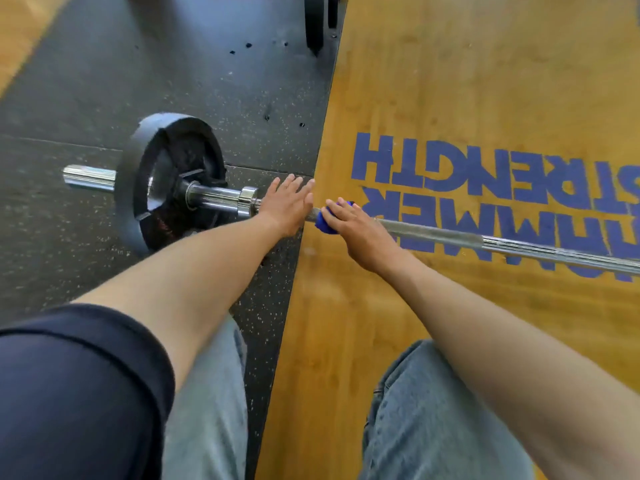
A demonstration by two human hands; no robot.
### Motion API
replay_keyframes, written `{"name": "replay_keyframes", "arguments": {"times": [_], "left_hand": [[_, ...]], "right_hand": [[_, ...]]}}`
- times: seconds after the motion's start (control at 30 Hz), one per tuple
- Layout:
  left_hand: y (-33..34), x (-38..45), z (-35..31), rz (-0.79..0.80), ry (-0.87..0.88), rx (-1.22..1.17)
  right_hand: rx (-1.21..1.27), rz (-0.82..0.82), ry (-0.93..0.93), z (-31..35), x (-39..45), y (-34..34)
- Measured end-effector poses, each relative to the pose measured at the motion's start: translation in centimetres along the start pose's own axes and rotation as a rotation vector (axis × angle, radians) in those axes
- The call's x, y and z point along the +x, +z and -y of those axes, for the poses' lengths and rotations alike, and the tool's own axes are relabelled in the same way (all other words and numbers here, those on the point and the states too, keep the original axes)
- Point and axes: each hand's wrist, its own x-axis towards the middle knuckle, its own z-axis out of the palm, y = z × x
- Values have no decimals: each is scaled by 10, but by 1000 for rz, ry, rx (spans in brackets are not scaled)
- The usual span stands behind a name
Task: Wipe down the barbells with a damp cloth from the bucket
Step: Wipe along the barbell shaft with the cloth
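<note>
Right hand (360, 233) wraps the blue cloth (325, 224) round the bar (450, 237); left hand (287, 206) lies flat, fingers straight, on the bar just beside it

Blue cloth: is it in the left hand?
No, the right hand holds the blue cloth around the barbell; the left hand rests open on it.
</note>
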Motion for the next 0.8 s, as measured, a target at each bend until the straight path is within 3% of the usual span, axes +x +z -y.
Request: {"name": "replay_keyframes", "arguments": {"times": [0.1, 0.23, 0.4, 0.67, 0.8], "left_hand": [[-13, 4, 5, 115, 94, 83], [-16, 6, -5, 119, 13, 29], [-15, 4, -8, 156, 13, -59], [11, 28, -34, -231, -212, -259], [11, 48, -25, -269, -216, -251]], "right_hand": [[-9, -40, 89, -21, -19, -2], [-9, -28, 273, -35, -40, -18], [104, 32, 308, -26, -15, -18], [128, -165, 225, 2, 24, 11], [-13, -270, 232, -21, -2, 23]]}}
